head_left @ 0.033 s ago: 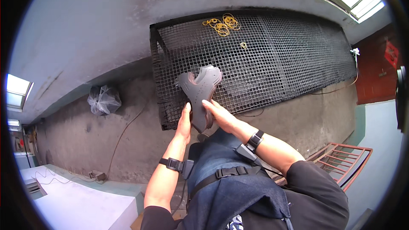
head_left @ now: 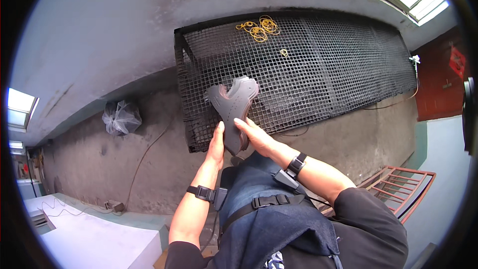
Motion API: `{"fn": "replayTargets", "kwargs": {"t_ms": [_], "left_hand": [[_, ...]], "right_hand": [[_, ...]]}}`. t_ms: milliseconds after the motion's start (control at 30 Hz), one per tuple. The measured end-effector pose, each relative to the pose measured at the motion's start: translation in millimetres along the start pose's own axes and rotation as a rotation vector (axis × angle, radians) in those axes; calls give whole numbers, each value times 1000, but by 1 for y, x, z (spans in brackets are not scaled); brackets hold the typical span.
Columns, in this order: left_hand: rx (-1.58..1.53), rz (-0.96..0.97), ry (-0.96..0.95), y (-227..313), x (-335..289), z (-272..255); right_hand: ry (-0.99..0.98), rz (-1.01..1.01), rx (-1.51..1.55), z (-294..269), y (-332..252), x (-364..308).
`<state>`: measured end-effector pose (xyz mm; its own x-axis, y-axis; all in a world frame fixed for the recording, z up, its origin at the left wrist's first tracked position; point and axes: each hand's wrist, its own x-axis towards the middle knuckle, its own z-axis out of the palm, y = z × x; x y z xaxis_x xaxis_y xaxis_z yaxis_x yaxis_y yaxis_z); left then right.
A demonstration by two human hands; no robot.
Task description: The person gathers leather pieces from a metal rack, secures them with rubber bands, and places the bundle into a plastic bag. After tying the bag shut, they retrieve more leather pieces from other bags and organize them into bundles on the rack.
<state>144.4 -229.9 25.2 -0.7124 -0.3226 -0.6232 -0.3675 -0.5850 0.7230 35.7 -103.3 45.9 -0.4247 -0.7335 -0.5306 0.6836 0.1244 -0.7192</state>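
Observation:
A neat stack of dark grey, Y-shaped shoe-upper pieces (head_left: pixel 232 109) with rows of small holes stands between my hands, over the near left part of a black mesh-topped table (head_left: pixel 308 60). My left hand (head_left: pixel 216 143) presses flat along the left side of the stem, thumb up. From the right, my right hand (head_left: pixel 257 136) grips the same stem, with its thumb over the top edge and the other fingers mostly hidden. The forked end points away from me. Whether the stack's underside touches the mesh, I cannot tell.
Yellow rubber bands (head_left: pixel 261 28) lie in a loose heap toward the mesh's far edge, with a smaller bunch (head_left: pixel 284 53) nearer. A clear plastic bag (head_left: pixel 121 117) sits on the floor at left. At right stands a reddish metal rack (head_left: pixel 401 189). A cable (head_left: pixel 142 162) crosses the floor.

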Motion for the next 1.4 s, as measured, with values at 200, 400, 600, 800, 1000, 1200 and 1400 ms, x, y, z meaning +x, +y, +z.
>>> {"fn": "replayTargets", "kwargs": {"t_ms": [200,400,600,800,1000,1200,1400], "left_hand": [[77,19,-41,-3,2,13],[205,-12,-123,10,3,7],[258,-116,-193,8,4,-6],[301,-99,-149,-4,-21,-8],[127,-44,-154,-24,-35,-11],[117,10,-213,-26,-33,-8],[96,-104,-271,-31,-37,-14]], "right_hand": [[63,-40,123,17,17,15],[47,68,97,7,11,17],[45,123,55,-4,20,11],[35,187,91,9,20,-26],[84,137,43,8,28,-38],[115,92,113,3,41,-33],[-15,71,57,1,30,-39]]}}
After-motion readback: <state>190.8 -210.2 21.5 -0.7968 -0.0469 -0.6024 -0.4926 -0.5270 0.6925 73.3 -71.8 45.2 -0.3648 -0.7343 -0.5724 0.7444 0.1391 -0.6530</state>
